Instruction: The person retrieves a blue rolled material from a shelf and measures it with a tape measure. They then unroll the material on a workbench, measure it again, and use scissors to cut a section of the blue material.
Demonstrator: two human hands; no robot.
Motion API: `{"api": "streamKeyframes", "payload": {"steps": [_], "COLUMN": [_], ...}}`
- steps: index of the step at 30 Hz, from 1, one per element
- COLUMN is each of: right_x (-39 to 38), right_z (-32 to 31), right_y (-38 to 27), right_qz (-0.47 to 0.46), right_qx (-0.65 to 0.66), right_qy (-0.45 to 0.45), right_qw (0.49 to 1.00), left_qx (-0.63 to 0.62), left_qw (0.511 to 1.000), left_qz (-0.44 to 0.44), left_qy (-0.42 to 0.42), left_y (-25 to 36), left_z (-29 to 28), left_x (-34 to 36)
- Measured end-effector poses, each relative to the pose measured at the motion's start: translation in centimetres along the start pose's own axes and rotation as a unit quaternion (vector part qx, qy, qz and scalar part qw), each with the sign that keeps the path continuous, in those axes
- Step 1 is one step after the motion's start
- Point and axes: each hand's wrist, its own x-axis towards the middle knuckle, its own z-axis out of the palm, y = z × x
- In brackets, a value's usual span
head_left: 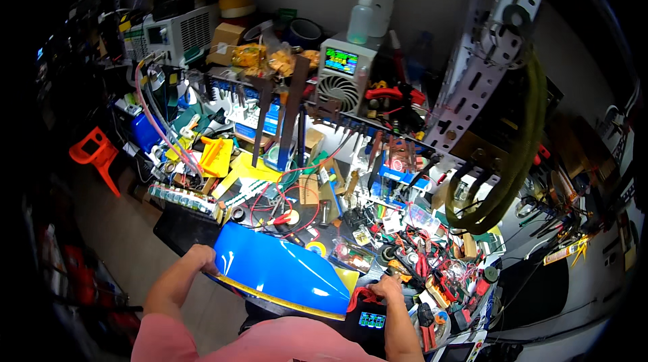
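Observation:
A large glossy blue slab (277,264), with a yellow strip along its near edge, lies at the front of the bench before me. My left hand (204,258) is closed on its left end, the fingertips partly hidden behind the edge. Past the slab's right end, a loop of red wire (360,298) runs to my right hand (386,287), whose fingers are curled together on it. Just below that hand sits a black device with a small lit display (372,320). A roll of yellow tape (315,248) lies behind the slab.
Tools, wires and small parts crowd the bench, with pliers (426,325) at the right. A power unit with a fan and screen (341,78) stands behind. Thick green hoses (530,153) hang by a slotted metal post (489,58). An orange stool (98,156) stands left.

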Motion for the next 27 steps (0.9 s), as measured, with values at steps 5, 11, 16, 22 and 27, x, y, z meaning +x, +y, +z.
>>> {"api": "streamKeyframes", "payload": {"steps": [5,11,16,22,27], "right_x": [0.3,0.9,0.9,3.3,0.3], "right_z": [0.1,0.3,0.9,2.4,3.2], "right_y": [-0.2,-0.2,0.3,3.6,3.2], "right_qz": [0.008,0.000,-0.010,-0.025,-0.070], "right_qx": [-0.008,-0.025,-0.012,0.110,0.285], "right_qy": [0.001,0.020,0.051,0.090,0.238], "right_qw": [1.000,0.999,0.999,0.990,0.926], "left_qx": [-0.010,-0.018,-0.015,-0.041,-0.027], "left_qw": [1.000,1.000,1.000,0.998,0.999], "left_qz": [0.005,-0.003,0.012,0.017,0.015], "left_qy": [0.006,-0.010,0.011,-0.033,0.023], "left_y": [-0.3,-0.4,-0.4,-0.8,-1.1], "left_z": [0.2,0.2,-0.1,-0.3,1.1], "left_x": [0.3,0.0,-1.0,-0.3,0.4]}}
